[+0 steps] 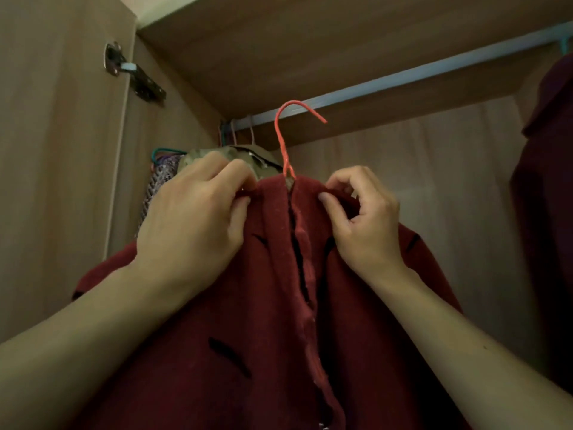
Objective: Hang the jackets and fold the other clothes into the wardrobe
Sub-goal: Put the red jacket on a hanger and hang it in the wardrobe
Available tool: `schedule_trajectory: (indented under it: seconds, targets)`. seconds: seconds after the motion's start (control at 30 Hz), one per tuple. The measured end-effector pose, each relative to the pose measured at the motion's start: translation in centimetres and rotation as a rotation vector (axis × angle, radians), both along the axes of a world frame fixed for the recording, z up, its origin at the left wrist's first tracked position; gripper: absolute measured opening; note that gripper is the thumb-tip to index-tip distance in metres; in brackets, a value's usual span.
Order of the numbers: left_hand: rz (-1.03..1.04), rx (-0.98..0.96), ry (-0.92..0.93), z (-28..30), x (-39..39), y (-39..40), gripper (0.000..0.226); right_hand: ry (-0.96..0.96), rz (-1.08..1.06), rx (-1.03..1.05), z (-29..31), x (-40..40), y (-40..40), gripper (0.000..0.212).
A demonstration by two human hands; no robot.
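Head view: both hands hold a dark red jacket [269, 305] on a red wire hanger [283, 141] just under the wardrobe rail [403, 76].

Left hand [192, 218] pinches the jacket's collar edge left of the front opening, fingers [238, 172] closed on the cloth. Right hand [366, 218] grips the collar on the other side, thumb and fingers curled shut on the fabric. Whether the hanger's hook rests on the rail cannot be told. Behind the left hand, other garments [164, 178] hang at the rail's left end; another dark red garment [545, 181] hangs at far right. A door hinge [133, 72] sits upper left.
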State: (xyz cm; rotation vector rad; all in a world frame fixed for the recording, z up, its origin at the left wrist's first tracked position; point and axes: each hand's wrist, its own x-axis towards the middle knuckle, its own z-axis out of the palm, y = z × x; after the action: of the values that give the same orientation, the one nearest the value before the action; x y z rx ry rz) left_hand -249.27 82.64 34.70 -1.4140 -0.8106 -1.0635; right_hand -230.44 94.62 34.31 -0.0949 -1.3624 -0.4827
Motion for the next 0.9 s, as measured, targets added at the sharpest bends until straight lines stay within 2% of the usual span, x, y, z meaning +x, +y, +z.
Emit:
schedule_trajectory:
  seconds: [0.3, 0.6, 0.9]
  targets:
    - [0.2, 0.102, 0.052, 4.6, 1.7, 6.1, 0.011, 0.012, 0.153, 0.024, 4.9, -0.4, 8.8, 0.011]
    - [0.255, 0.159, 0.046, 9.5, 0.5, 12.4, 0.013, -0.003, 0.208, 0.066, 10.8, -2.9, 16.2, 0.013]
    - [0.309, 0.197, -0.089, 15.1, -1.4, 18.1, 0.01, -0.014, 0.253, 0.058, 17.4, -7.5, 22.4, 0.014]
